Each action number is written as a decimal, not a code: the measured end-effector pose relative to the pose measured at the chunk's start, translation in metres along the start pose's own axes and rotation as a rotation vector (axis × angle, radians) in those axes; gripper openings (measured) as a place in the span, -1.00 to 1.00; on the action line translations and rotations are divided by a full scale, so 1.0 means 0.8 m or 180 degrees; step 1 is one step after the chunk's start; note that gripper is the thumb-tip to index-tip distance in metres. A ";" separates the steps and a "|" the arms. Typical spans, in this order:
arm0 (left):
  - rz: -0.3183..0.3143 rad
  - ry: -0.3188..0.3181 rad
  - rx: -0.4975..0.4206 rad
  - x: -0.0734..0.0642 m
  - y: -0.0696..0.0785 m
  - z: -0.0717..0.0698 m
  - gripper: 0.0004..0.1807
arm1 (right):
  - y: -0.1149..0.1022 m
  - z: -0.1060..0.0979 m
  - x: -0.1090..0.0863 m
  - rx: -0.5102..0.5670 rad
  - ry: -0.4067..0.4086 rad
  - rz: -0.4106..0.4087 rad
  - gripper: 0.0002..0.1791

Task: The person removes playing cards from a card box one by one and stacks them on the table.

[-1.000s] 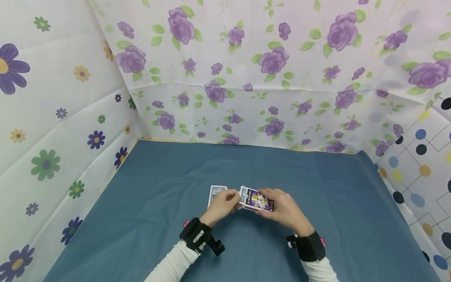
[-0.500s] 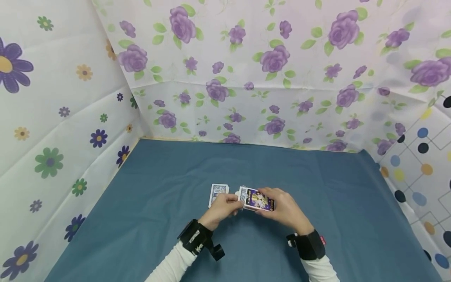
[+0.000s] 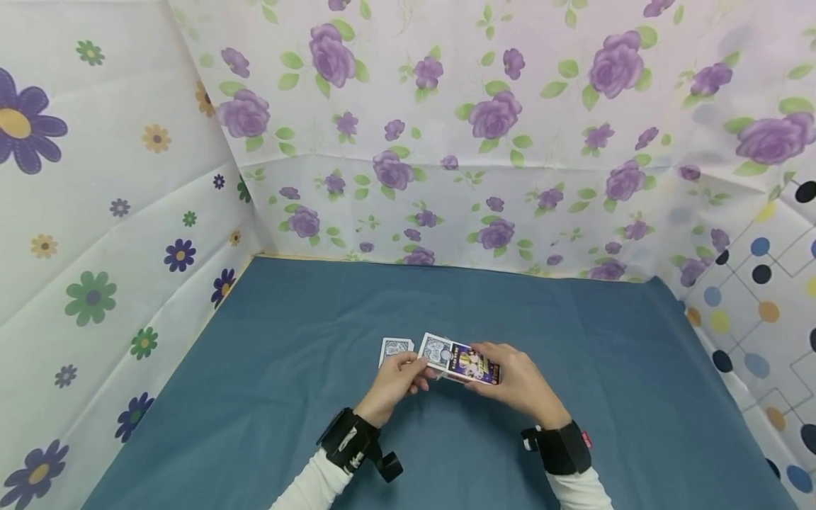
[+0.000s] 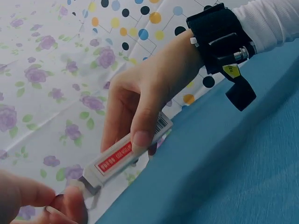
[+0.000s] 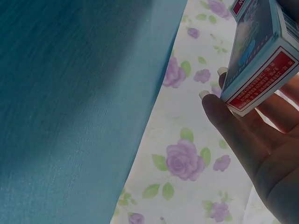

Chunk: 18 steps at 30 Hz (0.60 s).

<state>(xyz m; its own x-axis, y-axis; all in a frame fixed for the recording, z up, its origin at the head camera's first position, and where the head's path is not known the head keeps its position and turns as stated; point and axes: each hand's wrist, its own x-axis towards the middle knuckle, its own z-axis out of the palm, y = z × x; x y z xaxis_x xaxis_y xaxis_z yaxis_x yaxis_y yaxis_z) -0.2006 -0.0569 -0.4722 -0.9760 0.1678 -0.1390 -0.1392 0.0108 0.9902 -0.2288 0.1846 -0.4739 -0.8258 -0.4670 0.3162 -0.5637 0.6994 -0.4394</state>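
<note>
In the head view my right hand (image 3: 521,381) grips a purple playing-card box (image 3: 476,364) by its right end, above the cloth. Playing cards (image 3: 435,350) with blue patterned backs stick out of its left end. My left hand (image 3: 390,388) pinches the near left corner of these cards between thumb and fingers. The left wrist view shows the box's white side with a red label; the fingertips of my left hand (image 4: 32,193) are at its end. Behind my left hand lies a pile of cards (image 3: 397,346), face down and partly hidden.
A blue cloth (image 3: 306,312) covers the table. At the back stands a sheet with purple roses (image 3: 392,170). Side sheets with flowers (image 3: 92,297) and with coloured dots (image 3: 758,304) close off left and right. Each wrist wears a black strap (image 3: 350,440).
The cards now stick out farther to the left from the box. My left hand has shifted slightly left, from the box's open end to the cards' corner. The right hand keeps its grip.
</note>
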 end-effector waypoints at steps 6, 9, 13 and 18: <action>0.0066 0.0388 -0.0315 -0.002 -0.006 0.000 -0.66 | 0.001 0.000 -0.001 -0.0030 0.0014 0.0021 -0.30; -0.0008 0.0465 -0.0494 -0.002 -0.006 -0.002 -0.64 | 0.002 -0.001 -0.002 -0.0038 -0.0008 0.0071 -0.30; -0.0029 0.0593 -0.0636 0.001 -0.006 -0.014 -0.62 | 0.005 -0.003 -0.002 -0.0062 0.0000 0.0107 -0.30; 0.0064 0.0801 -0.0470 0.008 -0.007 -0.040 -0.61 | 0.008 -0.004 -0.002 -0.0050 0.0000 0.0071 -0.30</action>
<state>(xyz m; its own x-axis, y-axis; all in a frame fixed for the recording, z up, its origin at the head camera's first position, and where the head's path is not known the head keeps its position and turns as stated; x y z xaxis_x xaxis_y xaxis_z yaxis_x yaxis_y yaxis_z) -0.2116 -0.0871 -0.4793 -0.9871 -0.0837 -0.1365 -0.1244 -0.1367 0.9828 -0.2311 0.1914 -0.4745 -0.8381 -0.4512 0.3067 -0.5450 0.7180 -0.4330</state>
